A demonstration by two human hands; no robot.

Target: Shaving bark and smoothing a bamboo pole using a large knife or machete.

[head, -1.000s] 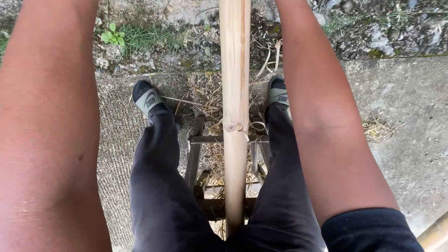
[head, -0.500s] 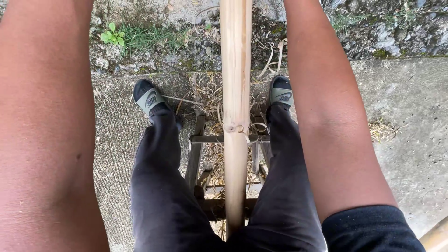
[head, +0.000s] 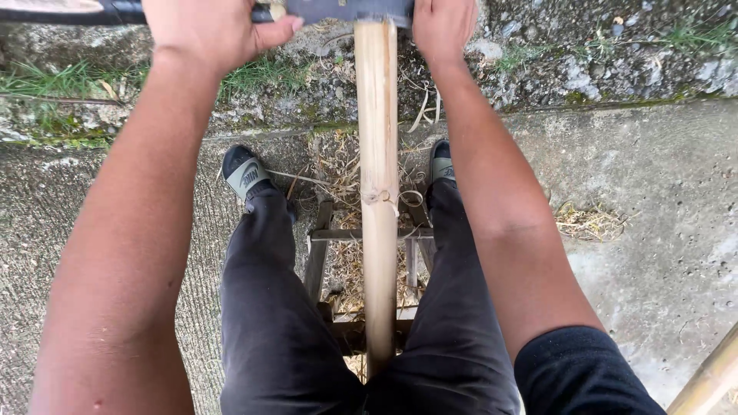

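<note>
Both hands grip a blade (head: 350,11) laid across the pole (head: 378,184) top: left hand (head: 209,29) closed on handle, right hand (head: 443,24) apparently closed on blade's far end, partly cropped.

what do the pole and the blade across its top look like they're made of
Pole: looks like bamboo, pale tan and smooth, with a raised node ring midway. Blade: probably metal, dull dark grey and flat, gripped by the left hand and right hand.

No packages, signs or screens are visible. The only label-like marks are pale printed emblems on the grey straps of the two dark sandals: left sandal (head: 244,174), clearly shown; right sandal (head: 441,164), partly hidden behind the forearm.
</note>
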